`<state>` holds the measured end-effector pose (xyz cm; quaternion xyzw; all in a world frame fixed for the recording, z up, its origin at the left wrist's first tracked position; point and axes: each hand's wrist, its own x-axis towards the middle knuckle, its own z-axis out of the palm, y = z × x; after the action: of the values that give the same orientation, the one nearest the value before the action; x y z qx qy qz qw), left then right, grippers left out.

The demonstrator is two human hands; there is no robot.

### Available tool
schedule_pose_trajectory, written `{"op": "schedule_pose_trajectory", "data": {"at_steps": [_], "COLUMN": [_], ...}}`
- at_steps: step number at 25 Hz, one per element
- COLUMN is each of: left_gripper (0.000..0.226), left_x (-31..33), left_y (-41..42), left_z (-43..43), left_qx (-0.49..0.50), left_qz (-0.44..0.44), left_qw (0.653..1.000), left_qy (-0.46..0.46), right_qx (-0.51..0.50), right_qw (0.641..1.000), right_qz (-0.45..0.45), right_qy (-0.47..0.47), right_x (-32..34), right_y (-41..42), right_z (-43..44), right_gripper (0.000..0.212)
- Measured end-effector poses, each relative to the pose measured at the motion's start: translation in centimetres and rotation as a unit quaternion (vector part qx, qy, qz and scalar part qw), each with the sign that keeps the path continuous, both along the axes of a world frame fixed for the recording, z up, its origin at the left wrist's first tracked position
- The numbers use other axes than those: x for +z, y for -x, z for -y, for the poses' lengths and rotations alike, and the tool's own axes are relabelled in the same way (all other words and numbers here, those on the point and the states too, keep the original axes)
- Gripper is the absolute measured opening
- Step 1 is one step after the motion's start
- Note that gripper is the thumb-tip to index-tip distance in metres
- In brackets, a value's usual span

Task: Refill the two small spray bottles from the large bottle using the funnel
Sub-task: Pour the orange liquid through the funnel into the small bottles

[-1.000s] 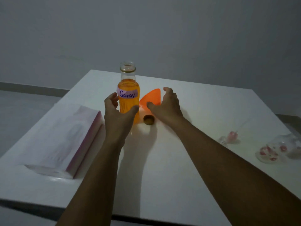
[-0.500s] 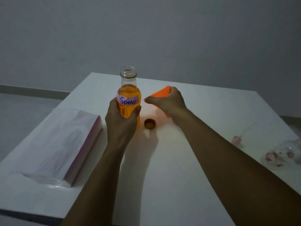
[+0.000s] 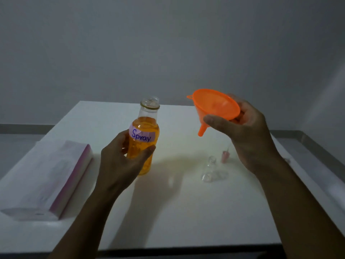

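My left hand (image 3: 119, 165) grips the large open bottle (image 3: 144, 139) of orange liquid, labelled "Spray", and holds it lifted over the white table (image 3: 168, 212). My right hand (image 3: 246, 135) holds the orange funnel (image 3: 214, 109) in the air to the bottle's right, spout pointing down and left. Below the funnel a small clear spray bottle (image 3: 210, 171) lies on the table with no cap on. A pink spray cap with its tube (image 3: 225, 156) lies just behind it. No second small bottle is in view.
A white and pink box (image 3: 50, 178) lies along the table's left side. A grey wall rises behind the table. A metal rail (image 3: 321, 152) runs past the table's right edge.
My right hand picked the funnel up from the table and raised it to the right. My left hand lifted the large bottle. The view shifted, and the bottle's brown cap is out of sight.
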<state>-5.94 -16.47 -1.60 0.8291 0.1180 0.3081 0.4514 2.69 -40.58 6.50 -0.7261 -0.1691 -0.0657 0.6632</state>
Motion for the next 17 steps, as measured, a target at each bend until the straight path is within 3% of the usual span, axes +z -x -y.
{"op": "schedule_pose_trajectory", "data": {"at_steps": [10,17], "left_gripper": [0.06,0.064], "left_x": [-1.2,-1.6], "left_y": [-1.1,-2.0], "left_z": [4.0,4.3], "left_qx": [-0.08,-0.056], "left_qz": [-0.013,-0.009], "left_qw": [0.995,0.994], "left_qy": [-0.064,-0.091], "right_qx": [-0.01,0.0], "right_qw": [0.999,0.998], "right_qz": [-0.02,-0.032], "right_qy": [0.043,0.055], "right_x": [-3.4,-4.4], "right_y": [0.8,0.3], "right_z": [4.5,5.0], "right_gripper": [0.096,0.102]}}
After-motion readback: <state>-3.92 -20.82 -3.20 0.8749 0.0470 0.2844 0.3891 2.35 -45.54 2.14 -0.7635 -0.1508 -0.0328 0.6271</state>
